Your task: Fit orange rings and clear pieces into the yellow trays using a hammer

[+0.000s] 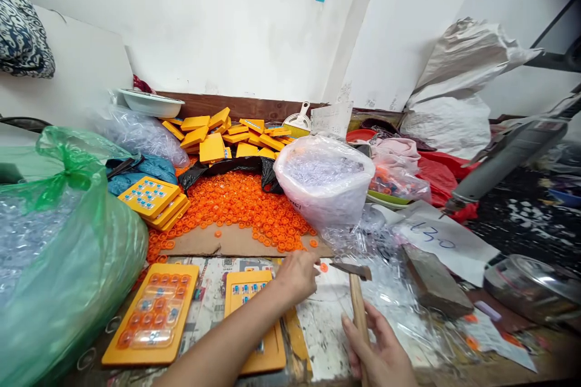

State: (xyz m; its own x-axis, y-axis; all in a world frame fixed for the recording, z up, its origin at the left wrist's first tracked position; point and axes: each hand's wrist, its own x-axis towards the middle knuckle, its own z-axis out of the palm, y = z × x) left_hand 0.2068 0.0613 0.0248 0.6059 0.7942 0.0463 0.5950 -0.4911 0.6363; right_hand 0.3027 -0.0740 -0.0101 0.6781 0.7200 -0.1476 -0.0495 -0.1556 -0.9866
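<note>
My right hand (379, 344) is wrapped round the wooden handle of a hammer (357, 302), whose metal head points up and away. My left hand (297, 278) reaches across the bench with curled fingers, by the near edge of a heap of small orange ring-shaped pieces (240, 205). Its fingertips are mostly hidden, so what they pinch, if anything, I cannot make out. One loose orange piece (324, 267) lies just right of those fingers. Beneath my left forearm is a yellow plate (233, 281) with small blue-and-white parts. Farther left, another yellow plate (152, 347) carries orange pieces and clear covers.
A green bag (91, 254) of clear parts bulges at the left. Stacked yellow plates (152, 196) stand beside the heap, with more yellow plates (211, 148) piled behind. A white bag (322, 193) of clear pieces, a dark block (433, 278) and a metal pot (531, 287) occupy the right.
</note>
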